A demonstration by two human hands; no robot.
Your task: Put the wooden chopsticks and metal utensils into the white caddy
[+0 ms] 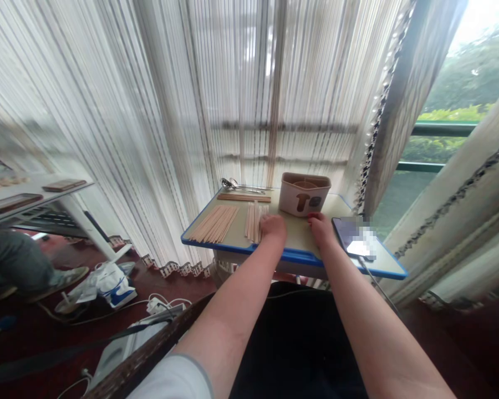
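Observation:
My left hand [273, 226], its fingers curled, rests on the right edge of a pile of pale wooden chopsticks [252, 220] on the small desk. The hand hides part of that pile. To its left lies a second fanned pile of pale chopsticks [215, 224]. My right hand [321, 226] is at the foot of a beige utensil holder [296, 200], its fingers loosely bent and slightly apart, with nothing visible in them. The holder stands upright, with a brown rim, an inner divider and a brown print. Darker chopsticks [243, 198] lie across the back left.
Metal ladles [233, 185] lie at the desk's back edge. A phone [353, 237] with a cable lies right of my right hand. The desk [299, 256] has a raised blue edge. Curtains hang close behind. A person's leg [20, 260] shows by another table [62, 194].

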